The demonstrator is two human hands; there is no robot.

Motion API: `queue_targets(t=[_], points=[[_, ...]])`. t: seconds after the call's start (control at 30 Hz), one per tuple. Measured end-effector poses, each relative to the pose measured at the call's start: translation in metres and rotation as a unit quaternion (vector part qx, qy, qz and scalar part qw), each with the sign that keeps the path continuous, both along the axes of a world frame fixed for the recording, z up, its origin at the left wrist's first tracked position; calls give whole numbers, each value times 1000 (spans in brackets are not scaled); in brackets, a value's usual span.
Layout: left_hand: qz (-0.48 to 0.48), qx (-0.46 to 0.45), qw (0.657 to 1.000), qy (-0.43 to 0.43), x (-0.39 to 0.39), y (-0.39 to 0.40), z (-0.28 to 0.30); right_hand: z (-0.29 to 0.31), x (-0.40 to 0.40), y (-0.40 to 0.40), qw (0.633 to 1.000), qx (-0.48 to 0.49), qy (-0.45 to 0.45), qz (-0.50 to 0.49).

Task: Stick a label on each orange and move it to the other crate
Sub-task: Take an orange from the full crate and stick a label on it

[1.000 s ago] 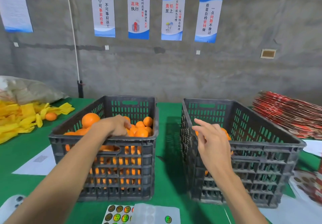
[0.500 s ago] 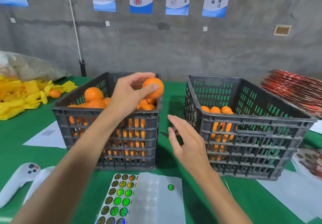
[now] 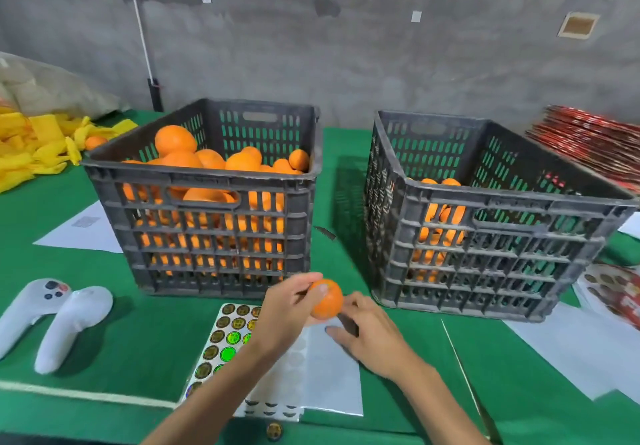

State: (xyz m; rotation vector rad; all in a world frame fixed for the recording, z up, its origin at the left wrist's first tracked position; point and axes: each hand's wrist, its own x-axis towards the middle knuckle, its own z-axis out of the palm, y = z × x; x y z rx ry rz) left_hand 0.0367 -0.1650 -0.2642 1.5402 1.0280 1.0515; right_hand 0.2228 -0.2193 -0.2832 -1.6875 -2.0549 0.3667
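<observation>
My left hand (image 3: 287, 309) grips one orange (image 3: 327, 301) just above the table, in front of the gap between the two crates. My right hand (image 3: 374, 337) lies right beside it, fingers stretched out onto a translucent backing sheet (image 3: 329, 375). Beside that sheet lies a sheet of round shiny labels (image 3: 228, 337), partly hidden under my left arm. The left black crate (image 3: 197, 172) is heaped with oranges (image 3: 175, 139). The right black crate (image 3: 502, 198) holds a lower pile of oranges (image 3: 440, 212).
Two white hand controllers (image 3: 69, 320) lie at the front left of the green table. Yellow foam nets (image 3: 34, 146) are heaped at the far left, a red stack (image 3: 588, 136) at the far right. White papers (image 3: 571, 347) lie at the right, and a loose label (image 3: 273, 430) near the front edge.
My left hand lifted an orange out of the left crate and brought it down in front of the crates. My right hand dropped onto the backing sheet. The view tilted downward.
</observation>
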Motion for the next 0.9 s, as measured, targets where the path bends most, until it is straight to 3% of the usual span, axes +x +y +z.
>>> queue_targets(t=[0.2, 0.43, 0.7, 0.8, 0.9], points=[[17, -125, 983, -136, -4, -4, -16, -16, 5, -4, 1000, -8, 24, -3], [37, -112, 987, -112, -4, -5, -18, -15, 1, -4, 997, 25, 57, -35], [39, -118, 987, -105, -5, -6, -16, -7, -3, -9, 998, 57, 2, -17], [45, -113, 986, -114, -3, -8, -11, 2, -11, -9, 984, 95, 90, -121], [28, -90, 989, -118, 3, -8, -1, 25, -21, -5, 949, 214, 119, -200]])
